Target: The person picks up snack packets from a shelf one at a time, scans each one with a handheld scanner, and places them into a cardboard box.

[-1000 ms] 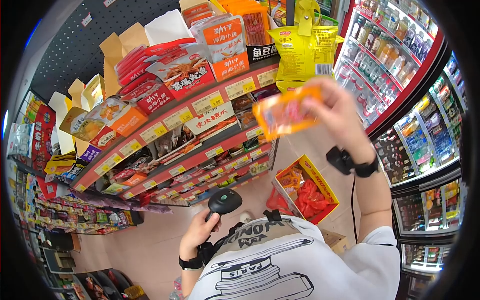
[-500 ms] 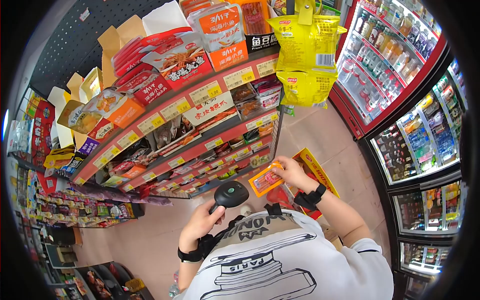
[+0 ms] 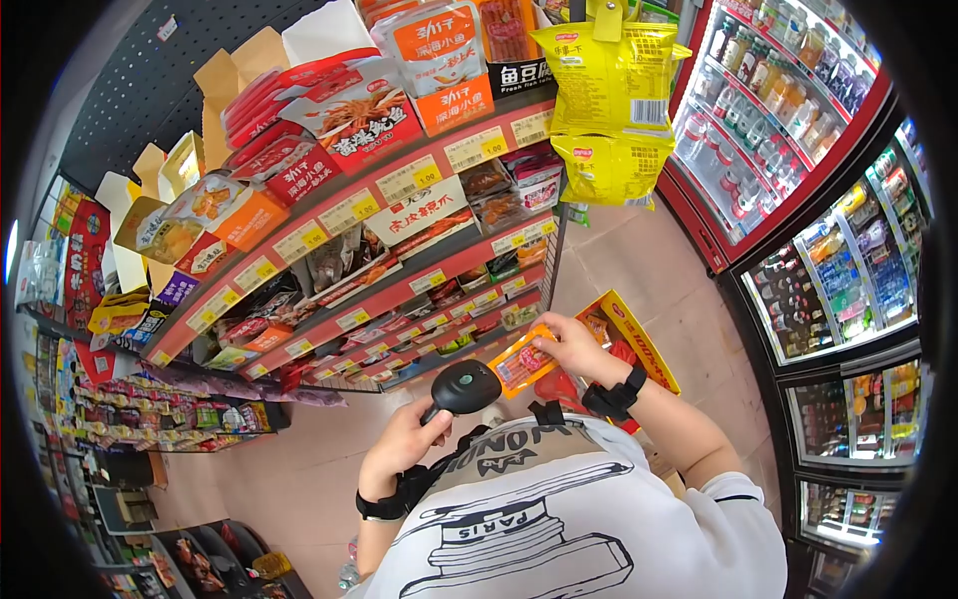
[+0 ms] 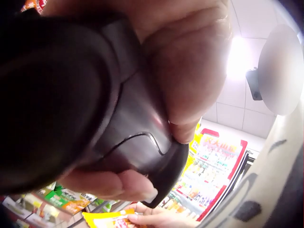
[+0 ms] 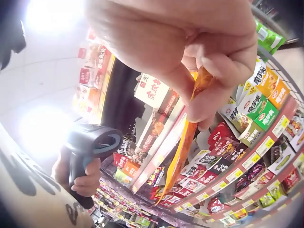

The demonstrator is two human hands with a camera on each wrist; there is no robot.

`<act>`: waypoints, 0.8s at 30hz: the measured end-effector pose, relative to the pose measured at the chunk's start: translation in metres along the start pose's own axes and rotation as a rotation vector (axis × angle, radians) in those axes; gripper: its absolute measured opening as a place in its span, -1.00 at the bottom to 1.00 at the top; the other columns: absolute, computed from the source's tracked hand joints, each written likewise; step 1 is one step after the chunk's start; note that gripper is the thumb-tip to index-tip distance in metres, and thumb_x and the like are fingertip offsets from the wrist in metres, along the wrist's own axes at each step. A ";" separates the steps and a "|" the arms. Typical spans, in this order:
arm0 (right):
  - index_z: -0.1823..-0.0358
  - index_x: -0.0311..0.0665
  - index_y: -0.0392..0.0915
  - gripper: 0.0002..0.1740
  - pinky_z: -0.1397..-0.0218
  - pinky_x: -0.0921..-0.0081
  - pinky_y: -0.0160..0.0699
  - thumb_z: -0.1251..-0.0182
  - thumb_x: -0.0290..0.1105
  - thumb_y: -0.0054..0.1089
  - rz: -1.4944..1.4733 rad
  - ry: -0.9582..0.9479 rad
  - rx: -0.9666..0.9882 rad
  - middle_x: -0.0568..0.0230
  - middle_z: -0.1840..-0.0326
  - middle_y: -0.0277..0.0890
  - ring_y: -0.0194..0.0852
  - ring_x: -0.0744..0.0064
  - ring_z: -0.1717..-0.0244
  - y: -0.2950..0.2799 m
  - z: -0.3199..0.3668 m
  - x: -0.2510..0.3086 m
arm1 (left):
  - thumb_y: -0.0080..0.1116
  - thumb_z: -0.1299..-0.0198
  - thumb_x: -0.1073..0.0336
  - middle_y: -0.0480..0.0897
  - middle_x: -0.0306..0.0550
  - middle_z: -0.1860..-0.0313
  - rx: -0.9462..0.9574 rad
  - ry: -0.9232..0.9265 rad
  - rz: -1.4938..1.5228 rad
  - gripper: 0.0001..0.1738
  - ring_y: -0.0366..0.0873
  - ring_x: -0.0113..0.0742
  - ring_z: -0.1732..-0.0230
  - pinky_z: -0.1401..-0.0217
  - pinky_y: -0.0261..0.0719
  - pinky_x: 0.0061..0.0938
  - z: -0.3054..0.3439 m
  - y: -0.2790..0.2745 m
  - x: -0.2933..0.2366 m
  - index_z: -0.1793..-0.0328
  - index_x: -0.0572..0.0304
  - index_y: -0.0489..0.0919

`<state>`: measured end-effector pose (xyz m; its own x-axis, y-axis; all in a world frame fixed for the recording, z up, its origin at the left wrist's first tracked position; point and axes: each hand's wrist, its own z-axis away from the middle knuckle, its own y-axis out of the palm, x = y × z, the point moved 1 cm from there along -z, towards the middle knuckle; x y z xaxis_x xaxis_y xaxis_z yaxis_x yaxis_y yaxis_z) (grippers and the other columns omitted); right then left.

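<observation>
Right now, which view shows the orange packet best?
The head view: the packet shows its broad face. The right wrist view has it nearly edge-on; the left wrist view catches only part, at the bottom edge.

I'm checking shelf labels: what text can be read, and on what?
"PARIS", "WOND…": white shirt
"劲仔 深海小鱼": orange-white pouch
"鱼豆", "Fresh fish": black box
"1.00": price tags
"100…": yellow box
"魔芋爽": snack boxes
"鱿鱼": red pouch
"一下": yellow bags
On orange packet, scanner, most remaining labels: too small or blurred.
</observation>
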<state>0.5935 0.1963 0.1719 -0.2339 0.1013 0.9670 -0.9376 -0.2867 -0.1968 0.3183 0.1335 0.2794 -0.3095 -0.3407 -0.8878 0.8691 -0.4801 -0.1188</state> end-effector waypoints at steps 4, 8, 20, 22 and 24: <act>0.15 -0.30 0.41 -0.81 0.51 0.54 0.44 -0.22 -0.43 0.10 -0.003 -0.071 -0.029 0.23 0.45 0.47 0.43 0.52 0.50 -0.004 0.001 0.004 | 0.04 -0.26 0.08 0.48 -0.26 0.48 -0.007 -0.006 0.038 -0.65 0.40 -0.53 0.46 0.37 0.42 -0.61 0.000 0.000 -0.001 0.19 0.27 0.47; 0.15 -0.30 0.43 -0.77 0.36 0.41 0.49 -0.18 -0.38 0.13 0.074 -0.030 -0.133 0.12 0.41 0.52 0.52 0.33 0.42 -0.022 0.006 -0.015 | 0.03 -0.26 0.07 0.48 -0.25 0.48 -0.063 -0.017 0.084 -0.66 0.40 -0.53 0.46 0.36 0.41 -0.61 0.000 -0.003 0.003 0.22 0.25 0.45; 0.01 -0.38 0.39 -0.61 0.01 0.17 0.45 -0.11 -0.39 0.11 0.646 0.358 -0.440 -0.16 0.10 0.49 0.46 -0.09 0.04 -0.092 0.019 -0.125 | 0.02 -0.27 0.07 0.49 -0.24 0.50 -0.089 -0.007 0.065 -0.66 0.41 -0.52 0.49 0.39 0.40 -0.60 0.002 -0.008 0.008 0.26 0.26 0.44; -0.01 -0.40 0.37 -0.56 -0.01 0.18 0.44 -0.10 -0.38 0.15 0.632 0.459 -0.453 -0.19 0.07 0.48 0.45 -0.09 0.01 -0.096 0.024 -0.128 | 0.02 -0.27 0.07 0.49 -0.24 0.50 -0.089 0.002 0.061 -0.66 0.42 -0.52 0.49 0.39 0.40 -0.60 0.001 -0.009 0.007 0.26 0.26 0.44; -0.04 -0.43 0.34 -0.52 -0.04 0.20 0.44 -0.09 -0.37 0.19 0.617 0.560 -0.466 -0.21 0.04 0.46 0.44 -0.09 -0.01 -0.099 0.028 -0.120 | 0.02 -0.27 0.08 0.49 -0.23 0.49 -0.088 0.011 0.057 -0.66 0.42 -0.51 0.49 0.40 0.40 -0.60 0.001 -0.010 0.007 0.26 0.26 0.44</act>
<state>0.7213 0.1855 0.0794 -0.6975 0.5351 0.4766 -0.5873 -0.0459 -0.8080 0.3065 0.1351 0.2745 -0.2551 -0.3560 -0.8990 0.9159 -0.3870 -0.1066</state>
